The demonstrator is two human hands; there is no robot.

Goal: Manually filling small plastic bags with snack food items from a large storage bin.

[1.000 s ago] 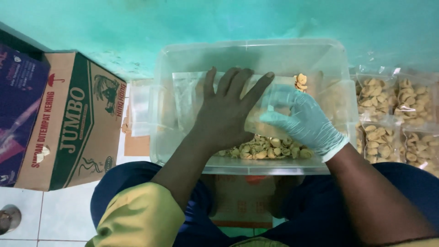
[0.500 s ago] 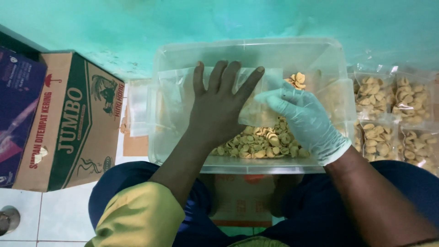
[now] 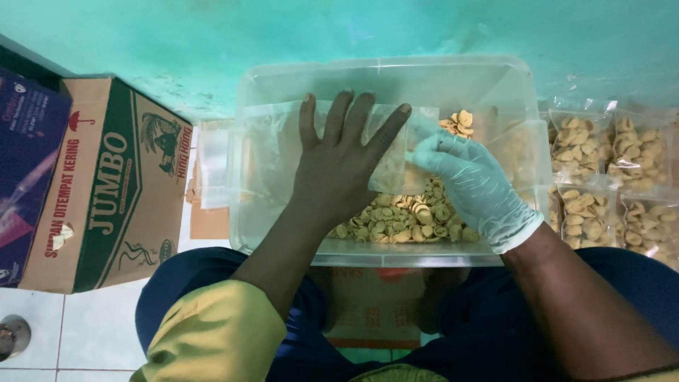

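two hands [image 3: 339,170] work in a clear tub [image 3: 283,233] against a teal wall [image 3: 212,35].

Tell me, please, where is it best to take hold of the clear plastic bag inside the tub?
Probably at its open mouth edge, from the right. The clear plastic bag lies flat under the left hand, and the gloved right hand already meets that end above the crackers.

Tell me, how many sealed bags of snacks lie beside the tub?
4 show, all right of the clear plastic tub: upper near bag, upper far bag, lower near bag, lower far bag. More may lie out of frame.
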